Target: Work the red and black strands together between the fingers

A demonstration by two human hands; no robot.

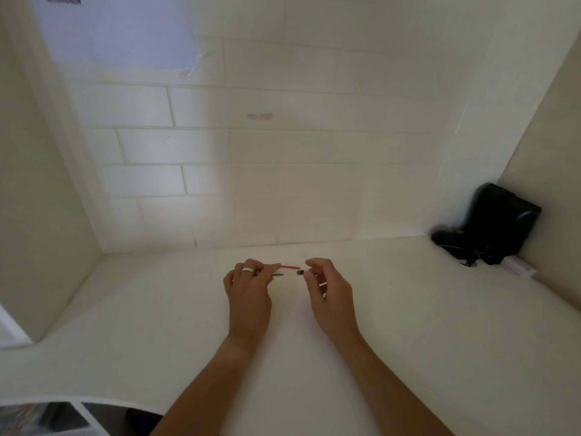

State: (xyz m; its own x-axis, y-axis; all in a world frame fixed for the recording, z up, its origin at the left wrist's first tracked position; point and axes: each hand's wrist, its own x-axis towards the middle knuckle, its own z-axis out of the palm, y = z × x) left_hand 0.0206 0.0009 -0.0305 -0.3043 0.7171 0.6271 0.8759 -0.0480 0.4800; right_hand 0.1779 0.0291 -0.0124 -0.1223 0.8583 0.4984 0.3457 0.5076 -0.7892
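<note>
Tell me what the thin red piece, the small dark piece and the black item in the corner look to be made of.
The thin red piece, held by the left hand, looks like matte plastic, from its flat, even colour, though it is too small to be sure. The small dark piece, pinched by the right hand, could be plastic or metal. The black pouch looks like glossy synthetic leather or plastic, given its soft highlights.

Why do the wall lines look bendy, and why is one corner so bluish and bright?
In the head view the wide lens curves the brick wall lines; bluish light falls on its upper left, the right looks warmer. The left hand and right hand are slightly soft, so the thin red piece and small dark piece between them stay hard to make out. The black bag sits dim in the corner.
</note>
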